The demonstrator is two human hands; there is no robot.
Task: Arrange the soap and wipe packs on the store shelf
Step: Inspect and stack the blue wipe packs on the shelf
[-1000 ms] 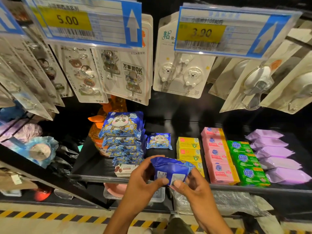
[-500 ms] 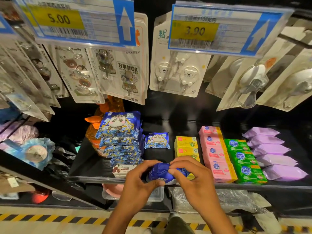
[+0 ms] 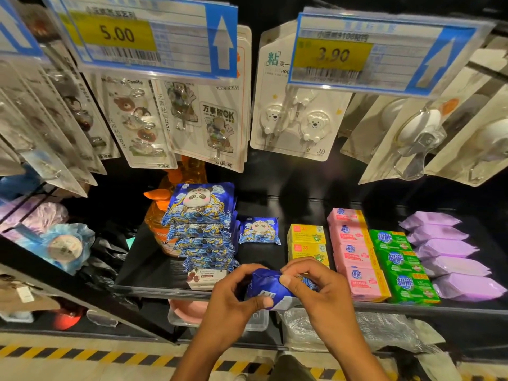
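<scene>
Blue wipe pack [image 3: 268,291], soft glossy film, creased and bulging, with a white label patch on the near side; held in the air just before the front lip of the black metal shelf [image 3: 154,291], ahead of the yellow boxes. Left hand [image 3: 228,301] curled round its left end, thumb pressed on the white corner. Right hand [image 3: 321,295] curled over its right end, thumb flat on the blue film, fingers bent above.

On the shelf behind, to the left: leaning stack of larger panda-print wipe packs [image 3: 203,224], same shiny blue film, crimped edges, overlapped like tiles; small white-and-red pack [image 3: 206,279] at the stack's foot. Just right of the stack, one small panda pack [image 3: 259,231] lying flat, alone.

Further right, rows running front to back: yellow cardboard soap boxes [image 3: 306,235]; pink wrapped soap bars [image 3: 354,254] and green wrapped soap bars [image 3: 398,266] side by side, touching; then pillowy lilac wipe packs [image 3: 450,257], overlapped.

Orange translucent pump bottle [image 3: 159,224] behind the stack. Overhead, clear plastic price holders reading 5.00 [image 3: 143,34] and 3.90 [image 3: 365,53], with carded adhesive hooks [image 3: 299,116] hanging behind.
</scene>
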